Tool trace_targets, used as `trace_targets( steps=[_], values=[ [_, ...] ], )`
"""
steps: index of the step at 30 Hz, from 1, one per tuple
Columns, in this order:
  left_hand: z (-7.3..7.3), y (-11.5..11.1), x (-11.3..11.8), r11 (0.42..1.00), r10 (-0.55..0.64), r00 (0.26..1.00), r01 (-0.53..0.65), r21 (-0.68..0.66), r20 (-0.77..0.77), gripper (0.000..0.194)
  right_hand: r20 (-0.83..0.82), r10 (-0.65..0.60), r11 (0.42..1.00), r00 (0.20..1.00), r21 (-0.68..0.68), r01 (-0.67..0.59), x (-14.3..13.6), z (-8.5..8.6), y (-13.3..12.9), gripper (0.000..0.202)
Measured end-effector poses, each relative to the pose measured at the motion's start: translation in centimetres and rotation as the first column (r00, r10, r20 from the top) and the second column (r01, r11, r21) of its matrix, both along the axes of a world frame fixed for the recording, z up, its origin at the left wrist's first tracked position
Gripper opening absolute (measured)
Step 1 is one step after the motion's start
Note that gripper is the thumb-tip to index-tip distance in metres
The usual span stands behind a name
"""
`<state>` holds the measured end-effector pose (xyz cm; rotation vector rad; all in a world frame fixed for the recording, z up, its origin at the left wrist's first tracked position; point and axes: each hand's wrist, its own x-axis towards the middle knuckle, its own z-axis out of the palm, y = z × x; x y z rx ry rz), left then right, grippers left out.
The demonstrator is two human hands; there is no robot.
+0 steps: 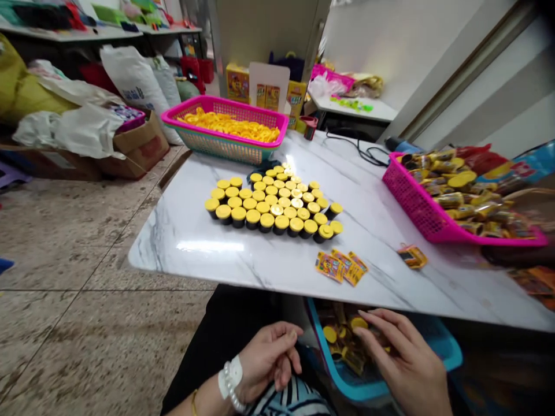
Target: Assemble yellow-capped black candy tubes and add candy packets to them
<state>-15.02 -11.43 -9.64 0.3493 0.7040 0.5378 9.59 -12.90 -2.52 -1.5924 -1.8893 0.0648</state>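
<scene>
My right hand (401,352) is over a blue basket (359,392) below the table edge, its fingertips at a yellow-capped container (358,323) among wrapped containers. My left hand (271,358), with a beaded bracelet at the wrist, rests above my lap, fingers loosely curled with thumb near the index finger; whether anything is between them is too small to tell. On the white marbled table (208,254) stands a cluster of dark containers with yellow lids (266,221). Several printed yellow-orange packets (330,266) lie near the front edge, and another packet (413,256) lies farther right.
A pink basket of yellow pieces (225,134) is at the table's back left. Another pink basket (416,205), filled with wrapped containers, stands at the right. Boxes (238,82) and a black cable (364,151) are at the back. Sacks (132,78) and cartons (141,147) sit left.
</scene>
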Motion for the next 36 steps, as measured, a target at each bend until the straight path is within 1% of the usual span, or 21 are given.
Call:
trace_targets(
  steps=[2, 4, 6, 8, 10, 11, 12, 13, 14, 15, 16, 17, 18, 20, 21, 23, 26, 28, 31, 33, 36],
  values=[
    [0.0, 0.0, 0.3, 1.000, -0.008, 1.000, 0.009, 0.029, -0.022, 0.054, 0.054, -0.027, 0.990, 0.998, 0.141, 0.019, 0.4, 1.4, 2.4, 0.019],
    [0.2, -0.1, 0.6, 0.997, -0.030, 0.998, 0.034, 0.073, -0.050, 0.054, 0.055, -0.045, 0.965, 0.997, 0.261, 0.029, -0.1, 2.6, 5.8, 0.017],
    [0.6, -0.3, 0.5, 0.990, -0.048, 0.994, 0.060, 0.126, -0.093, 0.053, 0.051, -0.031, 0.969, 0.998, 0.247, 0.018, -1.0, 3.5, 9.8, 0.021],
    [1.1, -0.6, 0.0, 0.978, -0.064, 0.985, 0.093, 0.184, -0.160, 0.051, 0.084, 0.043, 0.986, 0.996, 0.155, -0.055, -1.7, 3.8, 13.4, 0.030],
    [2.0, -0.8, -0.7, 0.949, -0.030, 0.954, 0.121, 0.292, -0.298, 0.044, 0.088, 0.096, 0.989, 0.991, 0.102, -0.105, -2.1, 3.6, 16.0, 0.026],
    [2.7, -0.7, -1.1, 0.909, 0.031, 0.918, 0.138, 0.393, -0.394, 0.038, 0.080, 0.106, 0.989, 0.991, 0.092, -0.114, -2.1, 3.3, 16.7, 0.021],
    [3.5, -0.5, -1.3, 0.837, 0.126, 0.867, 0.168, 0.521, -0.482, 0.031, 0.068, 0.105, 0.989, 0.992, 0.094, -0.111, -2.2, 3.1, 17.2, 0.017],
    [4.4, 0.0, -1.3, 0.717, 0.256, 0.800, 0.220, 0.662, -0.543, 0.024, 0.052, 0.096, 0.990, 0.994, 0.101, -0.101, -2.2, 2.8, 17.4, 0.014],
    [5.4, 0.6, -1.1, 0.546, 0.393, 0.739, 0.292, 0.785, -0.548, 0.020, 0.035, 0.082, 0.990, 0.996, 0.109, -0.085, -2.2, 2.6, 17.4, 0.013],
    [6.3, 1.6, -0.6, 0.354, 0.491, 0.708, 0.369, 0.859, -0.507, 0.019, 0.020, 0.068, 0.991, 0.997, 0.117, -0.070, -2.2, 2.4, 17.4, 0.013],
    [7.2, 2.8, 0.0, 0.196, 0.578, 0.669, 0.442, 0.875, -0.468, 0.020, 0.013, 0.058, 0.990, 0.998, 0.125, -0.059, -2.3, 2.3, 17.3, 0.014],
    [7.9, 4.1, 0.8, 0.079, 0.651, 0.620, 0.519, 0.851, -0.438, 0.021, 0.011, 0.046, 0.989, 0.999, 0.137, -0.047, -2.4, 2.3, 17.2, 0.014],
    [8.4, 5.5, 1.7, 0.012, 0.706, 0.561, 0.602, 0.799, -0.433, 0.022, 0.018, 0.032, 0.988, 0.999, 0.154, -0.035, -2.4, 2.4, 17.1, 0.013],
    [8.8, 8.2, 3.5, -0.029, 0.768, 0.453, 0.731, 0.682, -0.453, 0.031, 0.032, -0.016, 0.977, 0.999, 0.211, 0.009, -2.5, 2.9, 16.5, 0.011],
    [8.8, 9.3, 4.2, -0.053, 0.775, 0.435, 0.768, 0.639, -0.458, 0.028, 0.024, -0.046, 0.968, 0.999, 0.247, 0.038, -2.6, 3.3, 16.0, 0.010],
    [8.5, 10.5, 5.1, -0.105, 0.777, 0.431, 0.807, 0.581, -0.459, 0.020, -0.027, -0.089, 0.952, 0.996, 0.292, 0.093, -2.5, 4.1, 14.6, 0.012],
    [7.6, 10.6, 5.2, -0.166, 0.793, 0.445, 0.815, 0.555, -0.416, 0.020, -0.129, -0.095, 0.950, 0.987, 0.286, 0.129, -2.4, 4.8, 11.6, 0.014],
    [7.2, 10.1, 4.7, -0.214, 0.805, 0.468, 0.803, 0.557, -0.366, 0.022, -0.182, -0.087, 0.957, 0.979, 0.258, 0.133, -2.4, 5.0, 9.7, 0.014],
    [6.6, 9.2, 3.1, -0.298, 0.791, 0.536, 0.758, 0.580, -0.294, 0.023, -0.255, -0.073, 0.967, 0.964, 0.217, 0.131, -2.9, 4.9, 7.5, 0.016],
    [6.1, 8.6, 1.5, -0.327, 0.787, 0.568, 0.716, 0.617, -0.241, 0.019, -0.280, -0.034, 0.979, 0.960, 0.185, 0.089, -3.7, 4.6, 6.8, 0.017],
    [5.8, 7.5, -1.6, -0.353, 0.815, 0.565, 0.662, 0.661, -0.131, 0.020, -0.223, 0.093, 0.980, 0.970, 0.194, -0.050, -5.4, 3.9, 7.3, 0.018]
  ],
)
